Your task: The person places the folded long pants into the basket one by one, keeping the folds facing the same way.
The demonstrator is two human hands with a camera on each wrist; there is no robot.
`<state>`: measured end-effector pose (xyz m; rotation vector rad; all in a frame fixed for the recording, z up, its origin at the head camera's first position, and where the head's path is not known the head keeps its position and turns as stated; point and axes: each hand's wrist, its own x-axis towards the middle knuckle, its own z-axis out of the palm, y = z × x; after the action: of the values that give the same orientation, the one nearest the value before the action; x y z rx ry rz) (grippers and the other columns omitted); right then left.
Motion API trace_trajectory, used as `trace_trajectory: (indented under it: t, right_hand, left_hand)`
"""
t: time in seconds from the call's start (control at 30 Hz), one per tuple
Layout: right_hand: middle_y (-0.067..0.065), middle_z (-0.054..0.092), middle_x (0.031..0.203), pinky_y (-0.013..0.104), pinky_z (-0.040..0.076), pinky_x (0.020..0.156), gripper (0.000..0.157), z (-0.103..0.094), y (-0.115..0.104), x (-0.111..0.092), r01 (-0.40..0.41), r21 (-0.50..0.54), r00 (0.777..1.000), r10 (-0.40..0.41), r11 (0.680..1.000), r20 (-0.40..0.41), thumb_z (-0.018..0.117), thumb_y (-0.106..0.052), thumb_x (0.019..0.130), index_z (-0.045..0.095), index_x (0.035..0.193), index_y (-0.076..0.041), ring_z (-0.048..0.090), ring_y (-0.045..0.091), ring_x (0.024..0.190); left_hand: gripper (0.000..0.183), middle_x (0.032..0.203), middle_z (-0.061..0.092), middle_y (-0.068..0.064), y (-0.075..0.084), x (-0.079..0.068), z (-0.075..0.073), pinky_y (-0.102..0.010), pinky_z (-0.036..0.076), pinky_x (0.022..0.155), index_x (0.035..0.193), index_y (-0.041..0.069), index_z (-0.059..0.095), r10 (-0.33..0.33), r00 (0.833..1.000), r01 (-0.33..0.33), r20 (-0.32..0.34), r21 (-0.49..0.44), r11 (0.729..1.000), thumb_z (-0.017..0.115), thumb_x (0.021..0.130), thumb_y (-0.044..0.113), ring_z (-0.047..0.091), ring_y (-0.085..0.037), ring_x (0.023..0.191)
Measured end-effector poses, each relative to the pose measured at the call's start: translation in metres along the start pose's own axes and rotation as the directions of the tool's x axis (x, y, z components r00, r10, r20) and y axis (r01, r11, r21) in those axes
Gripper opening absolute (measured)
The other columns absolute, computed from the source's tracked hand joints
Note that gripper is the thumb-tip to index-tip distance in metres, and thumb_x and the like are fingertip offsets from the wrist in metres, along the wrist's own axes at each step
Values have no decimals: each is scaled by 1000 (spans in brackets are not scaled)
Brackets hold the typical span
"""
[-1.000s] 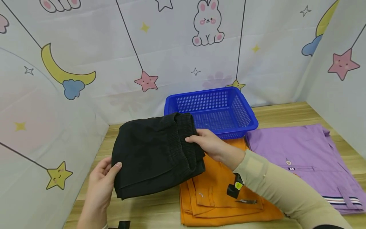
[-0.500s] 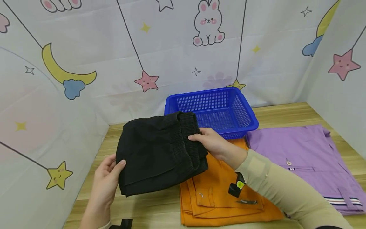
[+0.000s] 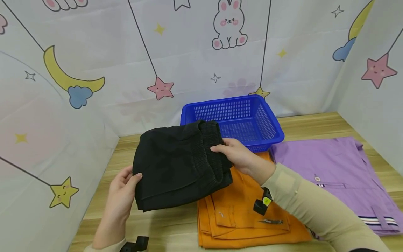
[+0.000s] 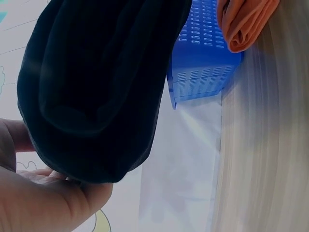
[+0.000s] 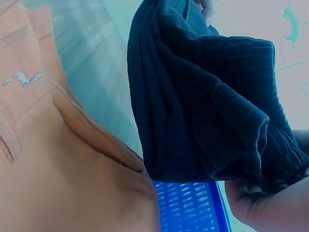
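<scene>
A folded pair of black pants (image 3: 173, 164) with a ribbed elastic waistband hangs in the air between both hands, tilted up at its right end. My left hand (image 3: 122, 190) pinches the folded left edge, thumb on top. At the waistband end, my right hand (image 3: 237, 155) grips the cloth with its thumb over the ribbing. The left wrist view shows the rounded fold of the black pants (image 4: 96, 96) above the left hand (image 4: 53, 198). Layered folds of the pants (image 5: 203, 96) appear in the right wrist view, held by the right hand (image 5: 270, 203).
Behind the pants stands a blue plastic basket (image 3: 236, 140) with slotted walls. Folded orange pants (image 3: 245, 217) lie on the wooden table (image 3: 170, 227) under the right forearm. Purple pants (image 3: 321, 161) are spread at the right. White printed curtains (image 3: 126, 52) enclose the back and sides.
Both hands have carried the black pants a little to the right and slightly upward, toward the basket. The grip is the same, and the basket and other pants have stayed put.
</scene>
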<state>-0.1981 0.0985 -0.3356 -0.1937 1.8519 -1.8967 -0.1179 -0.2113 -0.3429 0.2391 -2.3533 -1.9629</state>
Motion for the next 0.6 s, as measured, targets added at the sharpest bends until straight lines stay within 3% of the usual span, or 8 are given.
trace_trajectory:
  t: [0.27,0.6]
  right_hand:
    - [11,64,116,37,54,85,40,-4,1,1,-6,-8,1000,6,1000,-18,51,-20,96,49,132,-3,66,16,92]
    - [13,64,118,38,55,85,42,-7,7,1,-23,12,999,24,1000,-35,52,-22,96,48,132,-1,66,17,93]
  left_hand:
    - [38,93,60,14,4,1,6,-20,54,71,131,-2,42,-19,1000,19,3,36,999,45,93,-1,63,-4,81]
    - [37,95,61,12,3,0,10,-21,55,71,130,-2,44,-13,1000,13,14,23,1000,45,94,-1,64,-5,82]
